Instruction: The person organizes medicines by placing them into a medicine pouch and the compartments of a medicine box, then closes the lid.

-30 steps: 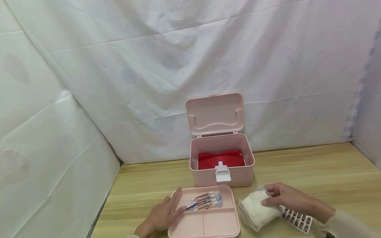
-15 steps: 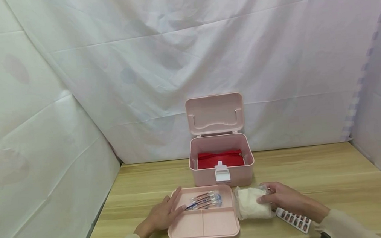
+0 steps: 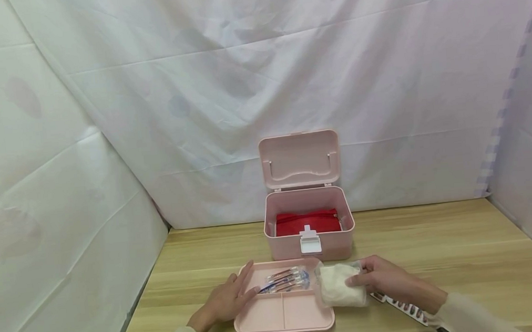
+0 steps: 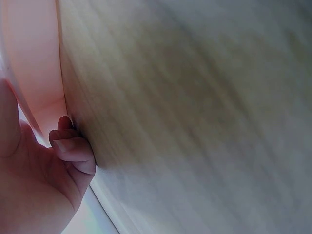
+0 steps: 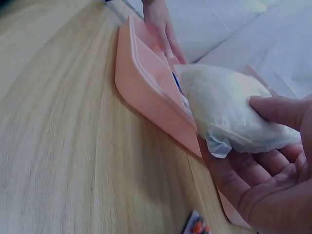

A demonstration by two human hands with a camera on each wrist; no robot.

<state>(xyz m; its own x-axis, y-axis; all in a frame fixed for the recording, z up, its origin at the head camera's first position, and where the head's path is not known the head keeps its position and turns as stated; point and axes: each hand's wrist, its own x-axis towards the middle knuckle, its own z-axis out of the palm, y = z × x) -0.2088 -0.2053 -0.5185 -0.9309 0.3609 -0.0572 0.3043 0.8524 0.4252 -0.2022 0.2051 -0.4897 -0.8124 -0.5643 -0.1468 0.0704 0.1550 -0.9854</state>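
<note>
In the head view my right hand [image 3: 382, 277] holds a clear plastic bag of white cotton-like padding [image 3: 339, 285] over the tray's right edge. The right wrist view shows my thumb on top of the bag [image 5: 222, 105] and my fingers beneath it. My left hand [image 3: 223, 299] grips the left edge of the pink three-compartment tray [image 3: 260, 315], its thumb over the inside. In the left wrist view its smaller fingers [image 4: 73, 148] are curled beside the outer wall. Several swab-like sticks in clear-and-blue wrappers [image 3: 287, 280] lie in the tray's back compartment.
Behind the tray stands a pink box [image 3: 287, 248] with its lid raised and a red zipped pouch [image 3: 308, 223] inside. A blister pack of dark capsules [image 3: 404, 309] lies on the wooden table [image 3: 424, 236], partly hidden by my right forearm. White cloth [image 3: 222, 101] hangs around.
My right hand has moved left with the bag, from beside the tray to over its right edge. The bag has turned straighter. My left hand has not moved.
</note>
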